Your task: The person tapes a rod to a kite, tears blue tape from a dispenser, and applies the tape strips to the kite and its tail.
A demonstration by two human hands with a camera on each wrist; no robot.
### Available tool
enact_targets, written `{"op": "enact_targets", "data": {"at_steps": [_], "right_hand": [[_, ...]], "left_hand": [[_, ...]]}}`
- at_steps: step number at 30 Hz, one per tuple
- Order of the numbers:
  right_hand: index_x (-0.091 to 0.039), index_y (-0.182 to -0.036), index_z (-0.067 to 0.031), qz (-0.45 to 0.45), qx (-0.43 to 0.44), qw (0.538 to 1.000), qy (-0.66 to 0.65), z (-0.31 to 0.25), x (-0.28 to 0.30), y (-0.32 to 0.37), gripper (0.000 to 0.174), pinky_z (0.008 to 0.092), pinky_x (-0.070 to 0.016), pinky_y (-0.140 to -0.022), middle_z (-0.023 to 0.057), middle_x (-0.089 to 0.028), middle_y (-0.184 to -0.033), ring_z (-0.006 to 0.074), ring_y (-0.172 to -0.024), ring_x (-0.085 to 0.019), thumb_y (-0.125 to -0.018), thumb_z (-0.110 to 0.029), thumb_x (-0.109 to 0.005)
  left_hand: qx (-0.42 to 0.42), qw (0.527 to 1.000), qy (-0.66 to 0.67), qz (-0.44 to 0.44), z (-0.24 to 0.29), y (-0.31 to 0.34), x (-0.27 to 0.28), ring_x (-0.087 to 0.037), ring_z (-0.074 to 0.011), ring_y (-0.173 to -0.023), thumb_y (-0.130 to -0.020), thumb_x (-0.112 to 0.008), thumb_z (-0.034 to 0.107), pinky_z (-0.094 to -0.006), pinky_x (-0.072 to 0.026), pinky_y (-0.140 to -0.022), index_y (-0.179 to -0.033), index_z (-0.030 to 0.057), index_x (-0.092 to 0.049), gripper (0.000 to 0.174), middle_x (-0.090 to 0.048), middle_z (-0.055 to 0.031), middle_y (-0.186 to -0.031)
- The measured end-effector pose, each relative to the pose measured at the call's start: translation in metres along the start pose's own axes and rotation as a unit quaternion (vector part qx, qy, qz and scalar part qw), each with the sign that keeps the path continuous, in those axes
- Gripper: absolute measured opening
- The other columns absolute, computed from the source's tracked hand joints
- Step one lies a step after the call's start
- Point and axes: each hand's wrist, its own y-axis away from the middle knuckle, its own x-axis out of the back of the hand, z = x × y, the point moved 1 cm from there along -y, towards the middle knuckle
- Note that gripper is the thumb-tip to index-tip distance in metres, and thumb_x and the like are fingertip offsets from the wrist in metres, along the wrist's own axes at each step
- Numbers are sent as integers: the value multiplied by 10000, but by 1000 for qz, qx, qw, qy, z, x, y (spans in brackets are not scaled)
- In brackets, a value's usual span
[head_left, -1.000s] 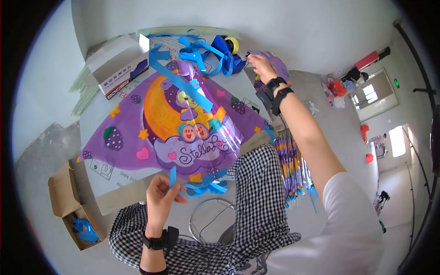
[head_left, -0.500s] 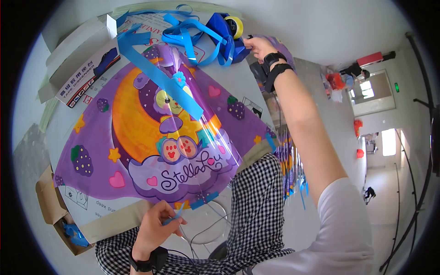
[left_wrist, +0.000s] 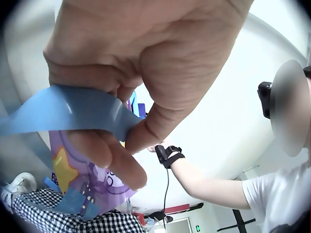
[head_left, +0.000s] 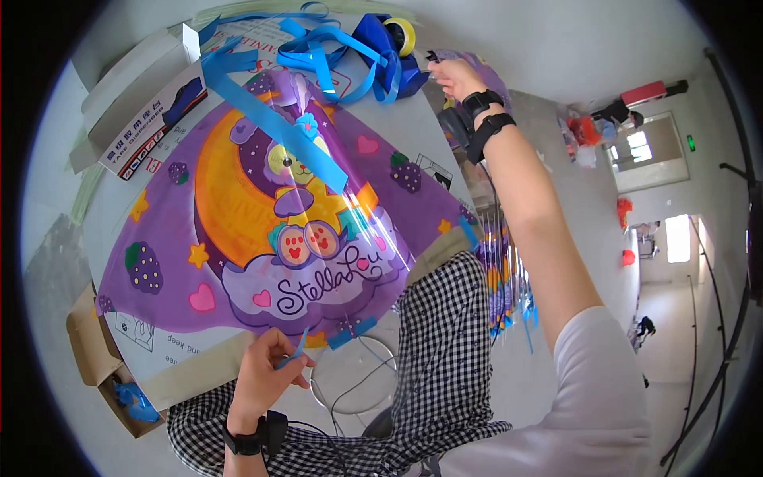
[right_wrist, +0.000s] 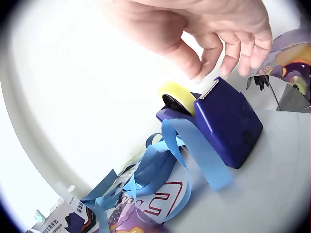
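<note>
A purple cartoon kite lies flat on the table, with a long blue ribbon across its top. At the kite's near tip, my left hand pinches a short blue ribbon strip between thumb and fingers; the left wrist view shows the hand and the strip close up. My right hand reaches to the far edge. There its loosely curled fingers hover just above the cutter of a blue tape dispenser with a yellow roll. Nothing shows between them.
A white carton lies at the table's far left, and tangled blue ribbons lie beside the dispenser. On the floor are a cardboard box with blue pieces, a metal stool ring and a bundle of folded kites.
My left hand has dropped lower at the kite's tip, still pinching the strip. My right hand has moved from the purple kite at the table's corner up to the dispenser.
</note>
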Motion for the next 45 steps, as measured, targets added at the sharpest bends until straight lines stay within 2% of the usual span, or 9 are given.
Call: {"op": "enact_targets", "data": {"at_steps": [5, 17, 23, 26, 32, 34, 37, 40, 45], "right_hand": [[-600, -1158, -49, -60, -26, 991, -116, 6, 2, 14, 348, 392, -460, -971, 132, -641, -1154, 312, -1108, -616, -860, -178, -726], [-491, -1277, 73, -96, -22, 957, -274, 22, -3, 29, 399, 405, -435, -1065, 241, -563, -1236, 342, -1191, -569, -918, -33, -629], [-569, -1182, 45, -95, -35, 965, -243, 31, -8, 27, 307, 310, -427, -1023, 151, -604, -1202, 275, -1180, -576, -915, -73, -661], [-599, -1142, -5, -98, -94, 929, -344, 46, -14, 0, 279, 287, -478, -906, 92, -640, -1076, 244, -1079, -619, -883, -59, -686], [-646, -1088, -63, 113, 73, 983, -123, 120, -34, -7, 248, 287, -483, -681, 34, -625, -861, 159, -790, -612, -845, -81, -693], [-664, -1084, -91, 50, 92, 988, -118, 98, -30, 35, 233, 281, -476, -665, 19, -634, -872, 128, -770, -598, -855, -123, -693], [-631, -1211, -58, 26, 296, 954, -29, 40, -26, 116, 363, 305, -477, -861, 61, -656, -1094, 139, -996, -595, -869, -157, -706], [-314, -1513, -107, -70, 355, 932, -18, -10, -42, 231, 645, 318, -461, -953, 153, -617, -1263, 186, -1150, -592, -956, -189, -629], [-140, -1561, -158, -336, 349, 874, -41, -18, -119, 423, 795, 262, -522, -709, 149, -719, -982, 200, -861, -715, -960, -302, -638]], "left_hand": [[-2, 1000, -6, 7, -3, 1, 1, -711, -204, -778, -855, -620, -69, -293, -594, -551, -823, 15, -449, 193, -631, -145, -842], [10, 1000, -15, 4, -2, -4, -1, -711, -198, -753, -851, -630, -64, -283, -584, -536, -821, 14, -453, 195, -641, -149, -826], [11, 1000, -24, 5, 0, -6, -5, -712, -199, -729, -849, -626, -64, -282, -579, -532, -820, 18, -446, 200, -653, -162, -816], [12, 1000, -20, -1, -3, -6, -5, -708, -197, -711, -851, -623, -64, -284, -577, -532, -821, 19, -447, 197, -656, -164, -806], [-22, 1000, 5, -13, 2, -6, -1, -679, -170, -660, -862, -631, -44, -291, -574, -537, -842, 18, -463, 180, -673, -154, -820], [-34, 999, 27, 4, -6, 3, 1, -665, -159, -641, -876, -630, -27, -292, -570, -536, -851, 21, -469, 170, -676, -148, -828], [-93, 991, 68, 69, 1, 10, 13, -659, -143, -657, -905, -621, -4, -283, -567, -558, -883, 20, -475, 149, -680, -139, -845], [-214, 958, 60, 181, -4, 21, 20, -668, -139, -689, -918, -608, -10, -264, -554, -568, -927, 12, -472, 138, -679, -131, -865], [-350, 852, -60, 384, -6, 52, 13, -624, -99, -624, -914, -628, -6, -223, -501, -576, -895, 12, -482, 148, -679, -90, -846]]}}
